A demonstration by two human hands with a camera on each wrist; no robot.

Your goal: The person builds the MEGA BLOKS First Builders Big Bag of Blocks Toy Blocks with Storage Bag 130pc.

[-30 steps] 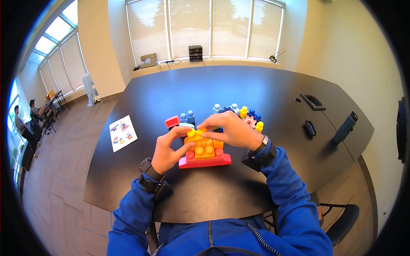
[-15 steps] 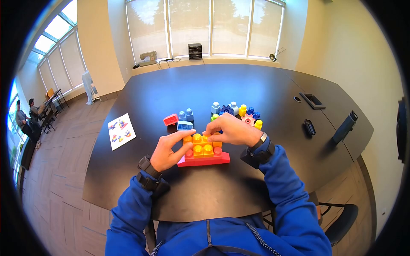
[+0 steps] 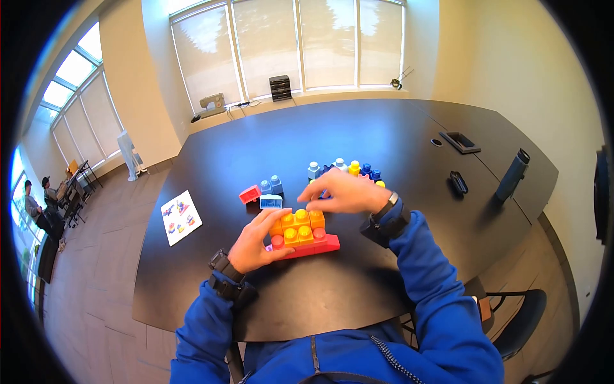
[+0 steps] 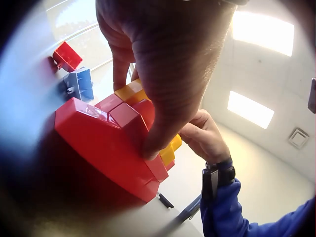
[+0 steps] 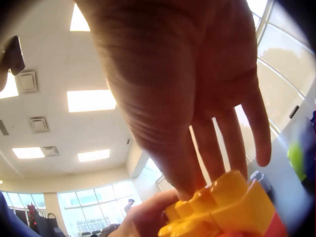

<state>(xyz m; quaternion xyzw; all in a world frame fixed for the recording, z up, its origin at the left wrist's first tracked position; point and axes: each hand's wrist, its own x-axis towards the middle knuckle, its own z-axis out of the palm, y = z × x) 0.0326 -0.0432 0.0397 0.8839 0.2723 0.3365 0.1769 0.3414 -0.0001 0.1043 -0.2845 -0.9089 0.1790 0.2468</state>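
A build of toy building blocks stands on the dark table, with yellow and orange studded blocks (image 3: 299, 219) stacked on a red base (image 3: 329, 243) that has sloping ends. My left hand (image 3: 251, 246) grips the build's left side, thumb along the front and fingers behind. In the left wrist view that thumb presses near the red base (image 4: 103, 143). Over the back right of the build hovers my right hand (image 3: 350, 192), its fingers long and straight. The right wrist view has its thumb tip right at the yellow studs (image 5: 212, 200).
Behind the build lie a red block (image 3: 250, 194), a blue block (image 3: 271, 202) and light blue blocks (image 3: 271, 184). Several loose blocks (image 3: 339, 164) cluster beyond my right hand. A picture card (image 3: 181, 217) is at the left; a dark bottle (image 3: 513, 174) and black case (image 3: 458, 184) sit at the right.
Both hands were at the top yellow blocks. My right hand has since come up off them, fingers straightening. My left hand has slid lower along the build's left side. The head view has shifted.
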